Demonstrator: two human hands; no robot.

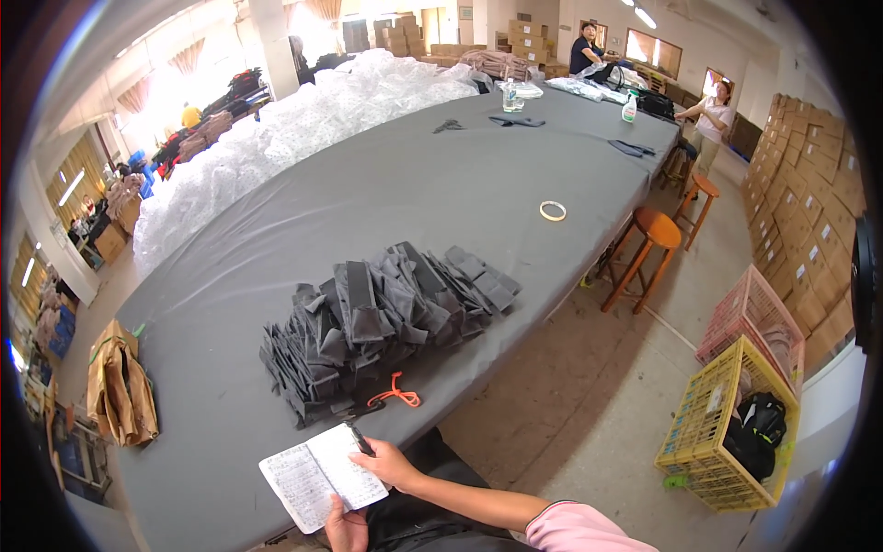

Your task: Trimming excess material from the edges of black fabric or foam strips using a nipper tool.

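An open notebook [296, 474] with handwriting on its left page lies tilted at the table's near edge. My left hand [346, 528] grips its lower edge, the thumb on the page. In my right hand [392, 466] is a black pen [360, 438], held over the right page. Just beyond the notebook, an orange cord [397, 396] lies beside a small dark object I cannot make out. A long heap of dark grey fabric strips [368, 317] spreads behind the cord, stacked loosely in folded pieces.
The grey-covered table [441, 198] carries a tape roll [552, 211] and a spray bottle [629, 108]. Bubble wrap [303, 115] piles along its far left side. Wooden stools [655, 227], a yellow crate [713, 423] and stacked cartons [800, 202] stand right. Two people are at the far end.
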